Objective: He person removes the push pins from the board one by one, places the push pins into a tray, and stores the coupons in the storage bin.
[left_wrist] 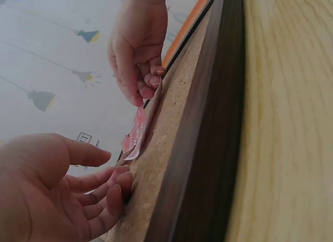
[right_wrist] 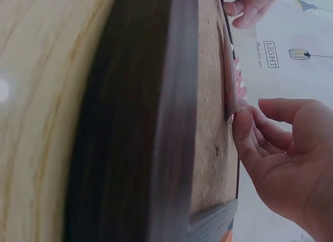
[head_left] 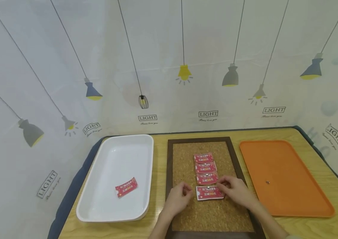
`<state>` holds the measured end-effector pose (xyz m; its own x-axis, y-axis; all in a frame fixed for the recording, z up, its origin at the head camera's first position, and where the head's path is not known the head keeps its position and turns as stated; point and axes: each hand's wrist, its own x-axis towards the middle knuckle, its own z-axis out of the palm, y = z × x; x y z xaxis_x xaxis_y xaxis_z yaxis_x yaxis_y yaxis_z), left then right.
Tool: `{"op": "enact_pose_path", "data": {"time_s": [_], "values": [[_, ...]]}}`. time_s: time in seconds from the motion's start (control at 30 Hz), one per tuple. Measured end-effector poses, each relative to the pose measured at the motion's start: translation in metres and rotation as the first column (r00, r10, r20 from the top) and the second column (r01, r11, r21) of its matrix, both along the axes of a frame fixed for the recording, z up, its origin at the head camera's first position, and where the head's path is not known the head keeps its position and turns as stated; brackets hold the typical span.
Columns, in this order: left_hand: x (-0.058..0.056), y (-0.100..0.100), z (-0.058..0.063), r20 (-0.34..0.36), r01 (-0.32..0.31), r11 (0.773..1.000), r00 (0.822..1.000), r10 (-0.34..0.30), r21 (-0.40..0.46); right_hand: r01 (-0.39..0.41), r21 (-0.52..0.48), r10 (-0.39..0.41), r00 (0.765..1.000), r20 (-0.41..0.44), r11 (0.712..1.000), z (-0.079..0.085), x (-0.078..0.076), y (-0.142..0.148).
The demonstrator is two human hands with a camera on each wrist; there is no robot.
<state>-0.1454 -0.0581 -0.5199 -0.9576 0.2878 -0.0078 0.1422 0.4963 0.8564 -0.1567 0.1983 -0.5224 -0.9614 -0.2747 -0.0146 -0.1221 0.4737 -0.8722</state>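
Note:
Several red paper coupons point(head_left: 207, 178) with white and yellow print form a column on a cork board point(head_left: 183, 212) framed in dark wood. Small shiny tacks point(head_left: 207, 174) show at the top edges of the lower ones. The nearest coupon point(head_left: 210, 194) lies flat at the column's bottom; in the right wrist view its edge lifts slightly off the cork. My left hand point(head_left: 179, 198) rests on the board left of it, thumb apart from loosely bent fingers, holding nothing. With its fingertips, my right hand point(right_wrist: 291, 153) touches the coupon's right edge; its thumb stands apart.
On the left is a deep white tray point(head_left: 97, 199) with one red coupon point(head_left: 126, 188) in it. An orange tray point(head_left: 279, 162) lies to the right, bearing a small metal tack point(head_left: 267, 182). Behind the wooden table point(head_left: 160, 149) hangs a lamp-printed cloth point(head_left: 169, 83).

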Motion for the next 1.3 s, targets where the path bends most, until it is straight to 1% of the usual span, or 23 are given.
{"op": "enact_pose_path", "data": {"time_s": [0.13, 0.27, 0.33, 0.43, 0.5, 0.7, 0.87, 0.93, 1.1, 1.3], "values": [[-0.004, 0.007, -0.004, 0.009, -0.013, 1.0, 1.0, 0.013, -0.009, -0.015, -0.016, 0.015, 1.0, 0.025, 1.0, -0.005, -0.002, -0.004], [-0.007, 0.014, -0.007, 0.035, -0.009, 1.0, 0.999, 0.009, 0.001, -0.001, -0.005, 0.001, 0.999, 0.038, 1.0, -0.008, -0.004, -0.009], [-0.009, 0.018, -0.008, 0.041, -0.011, 1.0, 0.999, 0.011, 0.003, 0.002, 0.015, -0.003, 1.0, 0.025, 1.0, -0.009, -0.005, -0.011], [-0.011, 0.022, -0.009, 0.041, -0.031, 0.999, 0.999, 0.032, -0.012, 0.01, 0.057, -0.009, 1.0, -0.012, 0.998, -0.01, -0.007, -0.015], [-0.011, 0.023, -0.01, 0.033, -0.043, 0.999, 0.999, 0.043, -0.024, 0.022, 0.085, -0.019, 0.999, -0.036, 0.996, -0.011, -0.007, -0.017], [-0.012, 0.025, -0.016, 0.02, -0.059, 0.996, 0.998, 0.06, -0.07, 0.061, 0.137, -0.052, 0.997, -0.065, 0.989, -0.016, -0.004, -0.023], [-0.012, 0.025, -0.019, -0.021, -0.082, 0.992, 0.997, 0.08, -0.093, 0.119, 0.165, -0.107, 0.991, -0.076, 0.979, -0.017, -0.003, -0.029], [-0.011, 0.025, -0.021, -0.031, -0.088, 0.992, 0.996, 0.086, -0.091, 0.139, 0.159, -0.129, 0.989, -0.068, 0.978, -0.016, -0.002, -0.031], [-0.013, 0.024, -0.023, -0.01, -0.099, 0.991, 0.995, 0.098, -0.094, 0.166, 0.131, -0.161, 0.986, -0.047, 0.977, -0.012, 0.001, -0.036], [-0.013, 0.025, -0.02, -0.012, -0.102, 0.99, 0.995, 0.101, -0.101, 0.213, 0.137, -0.207, 0.977, -0.055, 0.968, -0.01, 0.002, -0.039]]}}
